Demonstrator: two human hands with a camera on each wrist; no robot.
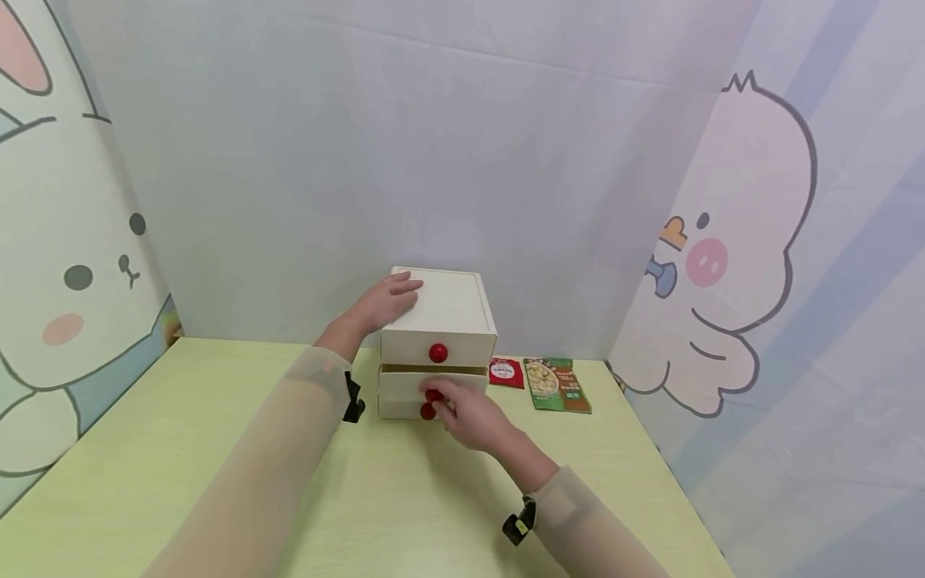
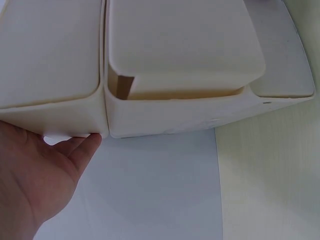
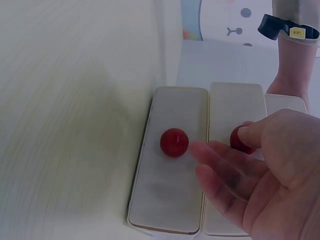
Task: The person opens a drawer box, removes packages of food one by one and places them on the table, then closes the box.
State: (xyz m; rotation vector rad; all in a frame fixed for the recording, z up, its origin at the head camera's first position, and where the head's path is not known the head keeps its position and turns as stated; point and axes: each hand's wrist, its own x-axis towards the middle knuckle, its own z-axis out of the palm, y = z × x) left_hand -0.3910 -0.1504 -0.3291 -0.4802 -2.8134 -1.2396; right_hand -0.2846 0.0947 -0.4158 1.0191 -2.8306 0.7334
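Observation:
A small white chest of drawers (image 1: pixel 454 301) with round red knobs stands on the table. Its middle drawer (image 2: pixel 185 40) juts out a little, leaving a narrow gap behind its front. With thumb and fingers, my right hand (image 1: pixel 473 413) pinches the red knob (image 3: pixel 242 141) of that drawer. My left hand (image 1: pixel 386 302) rests on the left edge of the chest's top, fingers extended. The top drawer, with its knob (image 1: pixel 438 352), is closed. Just below my right fingers sits the bottom drawer's knob (image 3: pixel 174 142); that drawer is closed too.
Right of the chest lie a small red packet (image 1: pixel 507 372) and a green and brown food packet (image 1: pixel 557 384). The pale yellow-green table (image 1: pixel 361 506) ends at a grey curtain (image 1: pixel 303 177) behind, with cartoon-printed sheets at both sides.

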